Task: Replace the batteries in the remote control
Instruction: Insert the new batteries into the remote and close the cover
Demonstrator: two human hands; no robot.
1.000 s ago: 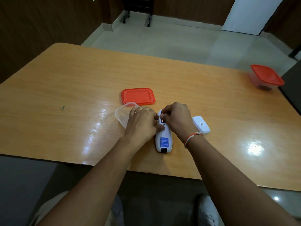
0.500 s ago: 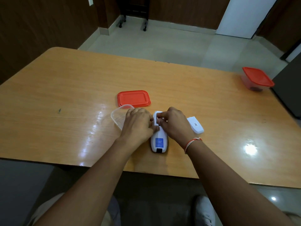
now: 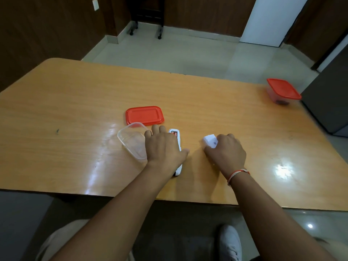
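clear tub (image 3: 131, 142) beside remote (image 3: 178, 137) | red lid (image 3: 144, 115) behind | lidded tub (image 3: 283, 90) far right

A plain office-like room: dark wood-panelled walls (image 3: 47, 25), pale tiled floor (image 3: 178, 51), a castered stand (image 3: 146, 17) at twelve o'clock.

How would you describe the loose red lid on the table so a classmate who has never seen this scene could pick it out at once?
Start at the orange wooden table and find the left hand near its front edge. Just beyond that hand's fingers lies the red lid, flat on the tabletop behind a clear open container. Unlike the other red lid, far right, it sits on no box.
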